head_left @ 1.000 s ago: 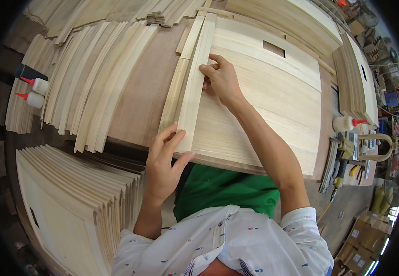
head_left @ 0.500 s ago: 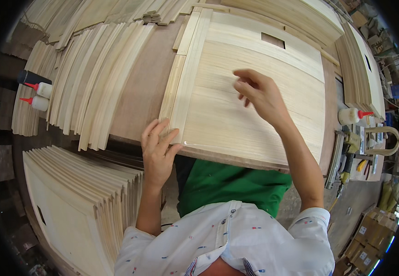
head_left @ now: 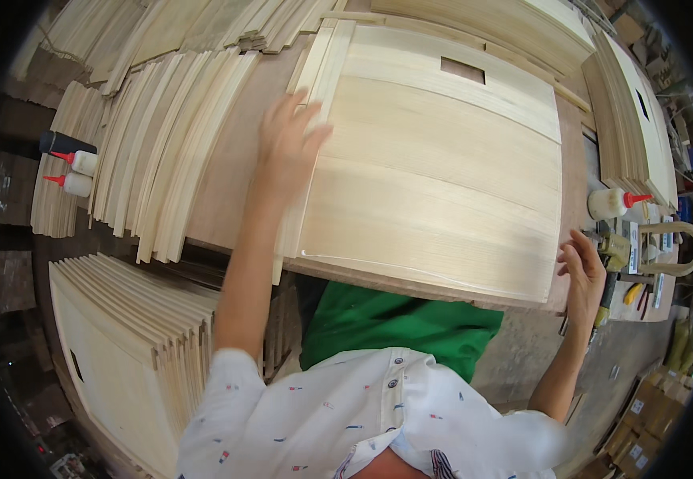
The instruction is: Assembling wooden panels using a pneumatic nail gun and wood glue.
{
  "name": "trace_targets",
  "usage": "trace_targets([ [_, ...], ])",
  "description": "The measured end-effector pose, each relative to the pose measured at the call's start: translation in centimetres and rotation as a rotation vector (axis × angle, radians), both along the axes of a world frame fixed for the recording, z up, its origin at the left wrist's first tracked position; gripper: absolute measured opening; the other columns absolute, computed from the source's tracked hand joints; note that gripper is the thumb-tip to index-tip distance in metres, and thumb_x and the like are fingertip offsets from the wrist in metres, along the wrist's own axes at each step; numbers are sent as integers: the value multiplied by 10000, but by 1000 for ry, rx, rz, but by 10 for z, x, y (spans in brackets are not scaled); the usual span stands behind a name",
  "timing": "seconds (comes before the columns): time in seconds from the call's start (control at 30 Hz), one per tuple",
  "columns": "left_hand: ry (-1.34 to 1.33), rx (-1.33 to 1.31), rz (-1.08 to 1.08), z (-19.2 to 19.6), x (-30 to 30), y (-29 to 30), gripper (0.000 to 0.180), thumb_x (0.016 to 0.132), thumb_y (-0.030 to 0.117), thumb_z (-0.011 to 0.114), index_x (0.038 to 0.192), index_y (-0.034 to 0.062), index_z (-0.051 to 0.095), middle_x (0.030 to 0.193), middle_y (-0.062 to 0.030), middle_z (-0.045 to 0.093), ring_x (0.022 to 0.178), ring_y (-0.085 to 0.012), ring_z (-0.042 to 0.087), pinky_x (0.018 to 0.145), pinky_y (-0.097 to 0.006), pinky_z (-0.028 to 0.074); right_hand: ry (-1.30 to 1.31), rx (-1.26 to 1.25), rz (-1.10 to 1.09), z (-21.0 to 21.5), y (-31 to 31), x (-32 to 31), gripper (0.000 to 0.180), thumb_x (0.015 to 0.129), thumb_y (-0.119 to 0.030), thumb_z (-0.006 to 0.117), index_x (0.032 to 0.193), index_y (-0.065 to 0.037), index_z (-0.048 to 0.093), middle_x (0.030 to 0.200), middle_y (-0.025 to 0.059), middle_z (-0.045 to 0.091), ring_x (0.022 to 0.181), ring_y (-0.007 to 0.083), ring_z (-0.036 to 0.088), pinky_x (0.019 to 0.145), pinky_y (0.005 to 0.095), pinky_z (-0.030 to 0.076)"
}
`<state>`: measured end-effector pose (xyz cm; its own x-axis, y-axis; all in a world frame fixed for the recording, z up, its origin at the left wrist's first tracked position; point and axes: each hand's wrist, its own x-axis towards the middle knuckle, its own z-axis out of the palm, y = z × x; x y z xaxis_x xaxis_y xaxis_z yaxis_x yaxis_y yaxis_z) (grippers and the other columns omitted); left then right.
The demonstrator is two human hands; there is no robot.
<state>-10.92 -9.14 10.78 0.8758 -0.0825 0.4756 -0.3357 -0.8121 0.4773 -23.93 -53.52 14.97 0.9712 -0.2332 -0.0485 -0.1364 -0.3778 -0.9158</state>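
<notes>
A pale wooden panel [head_left: 434, 160] with a rectangular cut-out lies before me on the bench. A thin white line of glue [head_left: 378, 263] runs along its near edge. My left hand [head_left: 289, 140], blurred by motion, is over the panel's left side with fingers spread. Below it, a narrow wooden strip [head_left: 290, 231] lies along that side, its near end jutting past the bench edge. My right hand [head_left: 582, 263] is past the panel's near right corner, fingers loosely bent and apart, nothing visible in it. Right beside it is a nail gun [head_left: 614, 251].
A glue bottle [head_left: 608, 204] with a red tip stands right of the panel, near a curved wooden handle [head_left: 674, 249]. Loose wooden slats [head_left: 162, 144] lie at left, with two more glue bottles [head_left: 75, 185] beyond. Stacked panels [head_left: 131, 343] stand at lower left.
My left hand has moved from the near left corner farther up the left side. My right hand has swung from above the panel to the right, beside the nail gun. The strip's near end now juts out.
</notes>
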Motion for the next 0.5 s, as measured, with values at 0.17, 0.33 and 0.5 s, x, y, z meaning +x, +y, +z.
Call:
trace_targets([
  [0.17, -35, 349, 123, -42, 130, -5, 395, 861, 270, 635, 1158, 9, 637, 1342, -184, 523, 1253, -364, 446, 1056, -440, 352, -22, -299, -273, -6, -61, -20, 336, 937, -137, 598, 1236, 17, 584, 1002, 49, 641, 829, 79, 566, 675, 210, 443],
  [0.33, -132, 379, 88, -66, 164, -14, 335, 903, 325, 532, 1077, 75, 671, 1218, -128, 603, 1234, -334, 460, 1045, -484, 348, -57, -674, -379, -9, -155, -58, 378, 942, -213, 585, 1223, 40, 573, 1113, 141, 633, 1016, 220, 603, 866, 327, 472],
  [0.5, -6, 1294, 18, -64, 179, -1, 305, 934, 222, 474, 1127, 46, 631, 1072, -96, 652, 1133, -279, 537, 1055, -476, 337, 163, -887, -374, -11, -162, -32, 458, 887, -324, 625, 1165, 41, 606, 1100, 227, 639, 1046, 329, 606, 903, 387, 456],
])
